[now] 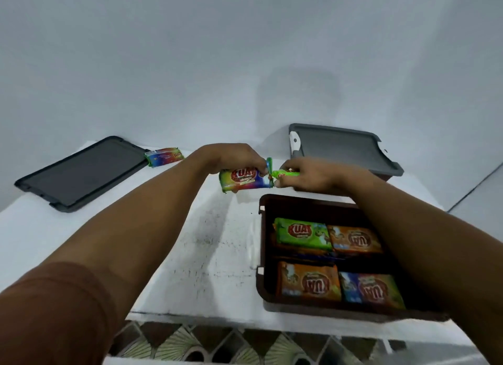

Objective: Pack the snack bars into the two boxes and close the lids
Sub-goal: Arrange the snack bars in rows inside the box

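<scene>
The tabletop (217, 255) is white, speckled black. The dark brown box (261, 242) holds a green bar (302, 232), orange bars (307, 281) and a blue-and-orange bar (373, 289). Above the middle are a rainbow bar (242, 179) and a lime bar (285, 173). The left lid (81, 171) is dark grey and the far lid (343, 146) is grey.

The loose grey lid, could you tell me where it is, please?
Head view: the loose grey lid lies flat on the left of the table, a rainbow snack bar beside its far corner.
</scene>
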